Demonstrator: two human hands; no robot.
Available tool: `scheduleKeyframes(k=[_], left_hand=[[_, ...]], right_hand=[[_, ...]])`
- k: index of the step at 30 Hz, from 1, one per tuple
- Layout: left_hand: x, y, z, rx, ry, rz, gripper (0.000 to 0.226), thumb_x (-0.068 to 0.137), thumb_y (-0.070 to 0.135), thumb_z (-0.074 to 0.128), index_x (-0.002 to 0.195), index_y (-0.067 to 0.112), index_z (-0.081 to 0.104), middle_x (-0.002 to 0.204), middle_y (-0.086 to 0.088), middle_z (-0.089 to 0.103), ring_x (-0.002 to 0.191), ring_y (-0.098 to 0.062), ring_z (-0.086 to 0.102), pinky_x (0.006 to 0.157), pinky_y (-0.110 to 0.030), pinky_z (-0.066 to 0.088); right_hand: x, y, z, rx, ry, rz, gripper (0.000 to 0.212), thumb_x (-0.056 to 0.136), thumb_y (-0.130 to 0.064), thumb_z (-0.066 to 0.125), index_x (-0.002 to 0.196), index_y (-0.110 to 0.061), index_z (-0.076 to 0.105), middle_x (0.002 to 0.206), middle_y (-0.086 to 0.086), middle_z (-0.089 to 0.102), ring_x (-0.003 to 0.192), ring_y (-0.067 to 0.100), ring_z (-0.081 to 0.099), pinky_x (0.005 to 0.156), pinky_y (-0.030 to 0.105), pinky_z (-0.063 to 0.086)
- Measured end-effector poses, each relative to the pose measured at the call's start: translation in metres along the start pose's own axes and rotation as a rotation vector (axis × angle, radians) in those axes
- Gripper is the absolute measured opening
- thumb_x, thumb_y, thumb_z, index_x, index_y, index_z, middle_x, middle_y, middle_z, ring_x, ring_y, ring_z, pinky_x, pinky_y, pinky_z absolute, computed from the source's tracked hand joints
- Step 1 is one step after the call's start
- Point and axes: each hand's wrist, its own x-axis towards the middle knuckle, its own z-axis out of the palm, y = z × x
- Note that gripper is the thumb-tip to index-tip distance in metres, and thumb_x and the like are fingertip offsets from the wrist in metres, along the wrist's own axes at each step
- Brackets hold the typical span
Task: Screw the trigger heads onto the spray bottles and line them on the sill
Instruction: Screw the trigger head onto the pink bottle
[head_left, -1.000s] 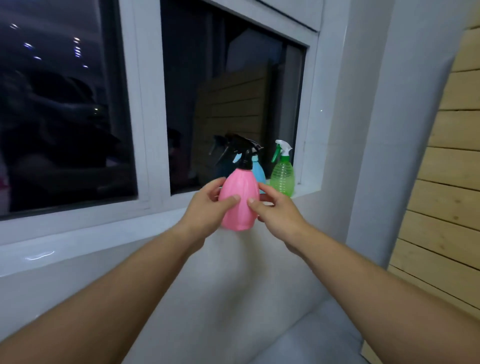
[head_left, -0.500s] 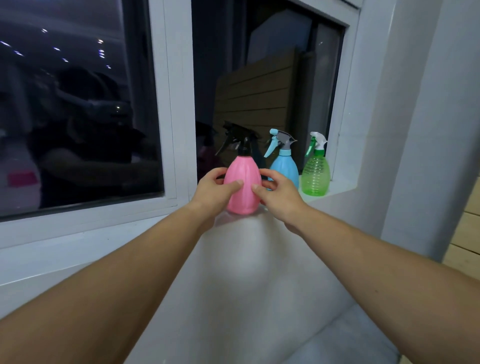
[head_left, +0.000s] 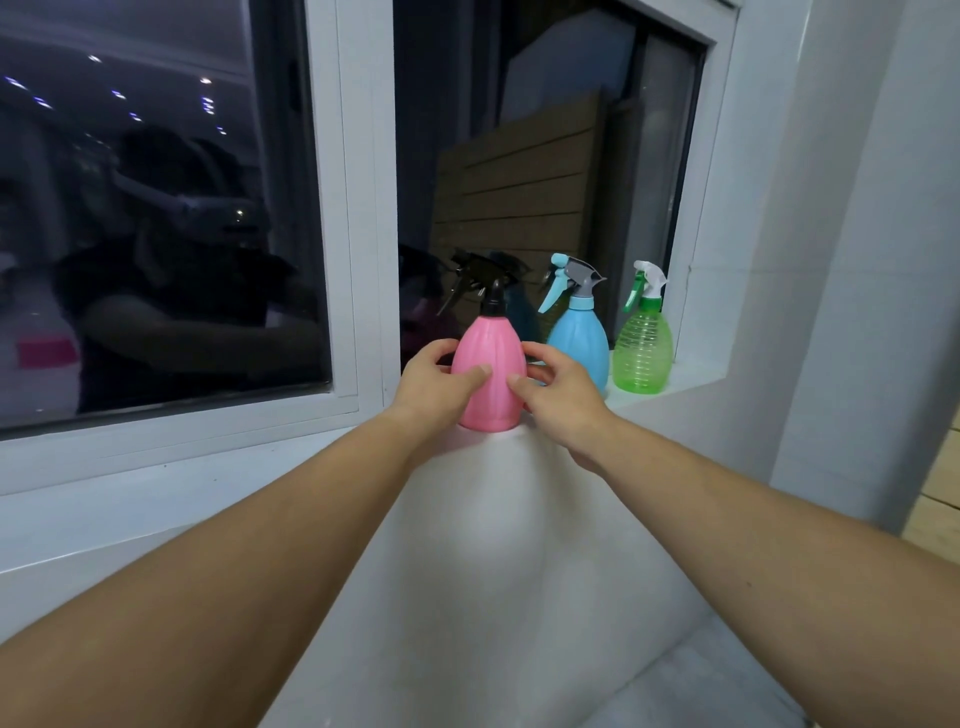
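pink ribbed plastic spray bottle (head_left: 491, 364) upright on white sill (head_left: 675, 392), near its front edge, black trigger head (head_left: 480, 275) on top, lever to the left. left hand (head_left: 423, 387) cups its left side, thumb on front; right hand (head_left: 563, 395) curls round the right side, thumb tip touching front. in a row to its right: light blue plastic spray bottle (head_left: 579, 338), then translucent green ribbed spray bottle (head_left: 643, 353), both with heads on. dark window pane (head_left: 156, 208) behind

Set down on the white window sill (head_left: 675, 388), no longer held in the air below it: pink ribbed plastic spray bottle (head_left: 488, 376) with black trigger head, standing upright between left hand (head_left: 431, 385) and right hand (head_left: 563, 397), thumbs on its front.
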Motion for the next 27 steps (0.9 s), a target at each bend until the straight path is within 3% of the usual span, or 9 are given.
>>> scheduleKeyframes(k=[11, 17, 19, 22, 24, 27], left_hand=[[0.002, -0.004, 0.002, 0.047, -0.021, 0.025, 0.054, 0.094, 0.024, 0.068, 0.144, 0.018, 0.049, 0.135, -0.010, 0.062, 0.114, -0.029, 0.062, 0.097, -0.046, 0.056], [-0.005, -0.005, 0.001, 0.075, 0.015, -0.009, 0.075, 0.093, 0.032, 0.070, 0.156, 0.019, 0.032, 0.147, -0.012, 0.052, 0.127, -0.031, 0.056, 0.104, -0.041, 0.047], [-0.017, -0.001, -0.002, 0.078, 0.094, 0.022, 0.071, 0.092, 0.033, 0.070, 0.153, 0.018, 0.037, 0.143, -0.011, 0.053, 0.125, -0.028, 0.056, 0.101, -0.036, 0.047], [-0.045, 0.005, -0.002, 0.037, 0.166, 0.105, 0.050, 0.091, 0.031, 0.072, 0.135, 0.017, 0.053, 0.119, -0.004, 0.061, 0.103, -0.017, 0.060, 0.079, -0.020, 0.049], [-0.066, 0.003, 0.003, -0.003, 0.111, 0.119, 0.033, 0.091, 0.029, 0.071, 0.120, 0.018, 0.060, 0.104, -0.002, 0.063, 0.094, -0.017, 0.063, 0.076, -0.023, 0.056], [-0.093, -0.013, 0.016, 0.010, -0.022, 0.060, 0.022, 0.091, 0.032, 0.071, 0.108, 0.019, 0.064, 0.098, -0.003, 0.067, 0.091, -0.018, 0.066, 0.086, -0.034, 0.061]], right_hand=[[0.005, 0.003, 0.004, -0.024, 0.001, 0.007, 0.055, 0.094, -0.014, 0.060, 0.146, -0.019, 0.043, 0.142, 0.005, 0.056, 0.129, 0.022, 0.054, 0.106, 0.045, 0.048], [-0.002, 0.006, -0.001, -0.009, 0.011, 0.055, 0.066, 0.093, -0.023, 0.064, 0.151, -0.024, 0.032, 0.154, 0.007, 0.042, 0.136, 0.023, 0.048, 0.112, 0.043, 0.042], [-0.012, 0.006, -0.009, 0.013, 0.039, 0.046, 0.061, 0.093, -0.025, 0.064, 0.148, -0.023, 0.038, 0.148, 0.004, 0.047, 0.130, 0.020, 0.052, 0.107, 0.036, 0.044], [-0.034, 0.014, -0.026, 0.052, 0.084, 0.039, 0.044, 0.091, -0.023, 0.065, 0.133, -0.022, 0.052, 0.131, 0.004, 0.059, 0.108, 0.017, 0.062, 0.094, 0.033, 0.052], [-0.052, 0.027, -0.037, 0.081, 0.096, 0.066, 0.030, 0.089, -0.022, 0.067, 0.118, -0.022, 0.059, 0.115, 0.006, 0.066, 0.098, 0.020, 0.066, 0.091, 0.040, 0.056], [-0.084, 0.051, -0.051, 0.095, 0.074, 0.148, 0.018, 0.090, -0.019, 0.067, 0.107, -0.017, 0.064, 0.095, 0.009, 0.069, 0.092, 0.027, 0.070, 0.085, 0.041, 0.058]])
